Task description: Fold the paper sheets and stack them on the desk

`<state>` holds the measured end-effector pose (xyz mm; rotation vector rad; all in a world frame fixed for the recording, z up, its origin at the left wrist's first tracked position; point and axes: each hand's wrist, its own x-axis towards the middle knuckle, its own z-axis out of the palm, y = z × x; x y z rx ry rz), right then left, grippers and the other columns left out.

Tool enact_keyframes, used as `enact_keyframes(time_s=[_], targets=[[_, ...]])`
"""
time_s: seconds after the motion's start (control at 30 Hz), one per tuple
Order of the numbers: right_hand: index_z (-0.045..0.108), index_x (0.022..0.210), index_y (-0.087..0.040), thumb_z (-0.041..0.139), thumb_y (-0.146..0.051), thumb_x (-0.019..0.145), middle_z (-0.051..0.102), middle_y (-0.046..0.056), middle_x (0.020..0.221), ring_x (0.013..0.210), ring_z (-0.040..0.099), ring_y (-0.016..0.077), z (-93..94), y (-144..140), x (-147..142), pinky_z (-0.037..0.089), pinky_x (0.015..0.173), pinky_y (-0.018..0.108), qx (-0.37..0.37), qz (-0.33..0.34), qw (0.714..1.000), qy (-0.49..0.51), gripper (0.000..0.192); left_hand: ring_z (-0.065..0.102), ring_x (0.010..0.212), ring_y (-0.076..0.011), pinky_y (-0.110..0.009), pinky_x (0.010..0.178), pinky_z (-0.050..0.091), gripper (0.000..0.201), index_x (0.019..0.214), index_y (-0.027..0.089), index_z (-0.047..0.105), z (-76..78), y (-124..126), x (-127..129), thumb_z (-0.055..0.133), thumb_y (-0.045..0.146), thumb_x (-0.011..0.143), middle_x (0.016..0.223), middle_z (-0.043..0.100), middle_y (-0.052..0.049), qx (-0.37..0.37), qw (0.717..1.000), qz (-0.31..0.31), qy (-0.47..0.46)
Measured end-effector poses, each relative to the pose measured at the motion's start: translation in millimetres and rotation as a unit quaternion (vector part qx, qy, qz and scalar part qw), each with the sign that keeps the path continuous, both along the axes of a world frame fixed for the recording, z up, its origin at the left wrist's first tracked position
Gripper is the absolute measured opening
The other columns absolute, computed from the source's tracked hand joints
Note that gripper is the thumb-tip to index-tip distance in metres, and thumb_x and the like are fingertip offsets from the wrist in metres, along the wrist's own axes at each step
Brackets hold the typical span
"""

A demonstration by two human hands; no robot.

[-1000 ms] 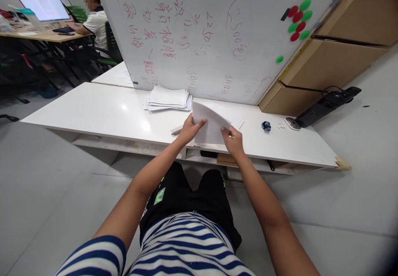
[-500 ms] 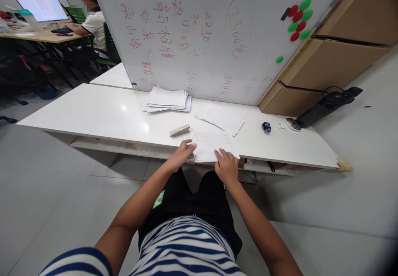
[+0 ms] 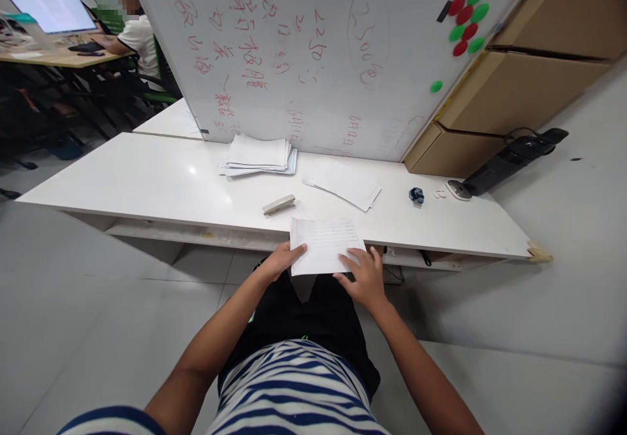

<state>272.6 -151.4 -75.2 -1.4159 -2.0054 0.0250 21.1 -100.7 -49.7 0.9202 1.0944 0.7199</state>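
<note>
A sheet of lined paper (image 3: 326,242), possibly several together, juts over the front edge of the white desk. My left hand (image 3: 281,260) pinches its left side, thumb on top and the other fingers hidden beneath. At its right side is my right hand (image 3: 365,275), fingers spread, with fingertips over the paper's corner. Just beyond the paper lies a light-coloured stapler (image 3: 279,204). Farther back are some loose white sheets (image 3: 347,185) and, to their left, a thick stack of papers (image 3: 257,154).
The white desk (image 3: 122,174) has an open shelf under its top. A whiteboard (image 3: 318,82) with red writing and magnets stands behind. Cardboard boxes (image 3: 529,89), a black bottle-like object (image 3: 509,161) and a small dark-blue item (image 3: 416,195) are at the right. Another person (image 3: 140,43) sits far left.
The lined paper has come toward me, past the desk edge, with my left hand gripping it. My right hand has shifted slightly right and nearer, its fingers spreading. Sheets behind are more fully uncovered.
</note>
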Motion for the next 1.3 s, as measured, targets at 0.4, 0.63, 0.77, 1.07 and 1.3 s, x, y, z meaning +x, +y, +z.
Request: enact_keyframes(time_s=[0.4,0.63,0.77,1.07,1.3], targets=[[0.073,0.096,-0.019,0.085,-0.042,0.061,0.074,0.007,0.105,0.106,0.066,0.0271,55.7,58.0,32.6,0.049,0.099,0.045,-0.238,-0.007,0.784,0.573,0.044,0.064,0.106,-0.0282,-0.039,0.092,0.051,0.048,0.101,0.016,0.072,67.5,32.6,1.4,0.063,0.058,0.08,0.107,0.073,-0.007,0.232,0.96,-0.086,0.13],[0.073,0.101,-0.014,0.075,-0.051,0.069,0.073,0.011,0.11,0.111,0.064,0.0296,49.9,97.0,6.8,0.045,0.102,0.048,-0.19,-0.06,0.869,0.452,0.049,0.061,0.115,-0.0289,-0.042,0.102,0.046,0.043,0.111,0.015,0.07,46.9,68.7,29.6,0.066,0.047,0.081,0.117,0.071,-0.008,0.254,0.961,0.059,0.095],[0.069,0.112,-0.013,0.065,-0.051,0.079,0.069,0.012,0.12,0.116,0.062,0.0264,39.0,91.3,0.0,0.044,0.105,0.044,-0.196,-0.076,0.89,0.405,0.051,0.06,0.117,-0.0281,-0.041,0.104,0.045,0.039,0.112,0.018,0.07,29.2,65.7,33.9,0.065,0.045,0.083,0.119,0.07,-0.005,0.234,0.965,0.068,0.098],[0.067,0.114,-0.014,0.062,-0.052,0.082,0.069,0.013,0.118,0.114,0.062,0.0299,35.3,70.0,23.9,0.047,0.102,0.046,-0.192,-0.135,0.905,0.354,0.051,0.056,0.118,-0.0245,-0.039,0.105,0.042,0.042,0.124,0.021,0.059,51.4,77.3,10.4,0.044,0.048,0.095,0.126,0.064,-0.008,0.353,0.891,0.143,0.247],[0.064,0.114,-0.015,0.071,-0.039,0.075,0.07,0.012,0.114,0.086,0.07,0.026,35.0,69.0,32.1,0.061,0.056,0.037,-0.336,-0.127,0.802,0.477,0.046,0.004,0.148,-0.039,-0.067,0.113,0.002,0.058,0.141,0.014,0.045,43.2,128.5,-24.8,0.026,0.048,0.097,0.157,0.027,-0.019,0.256,0.749,0.128,0.598]])
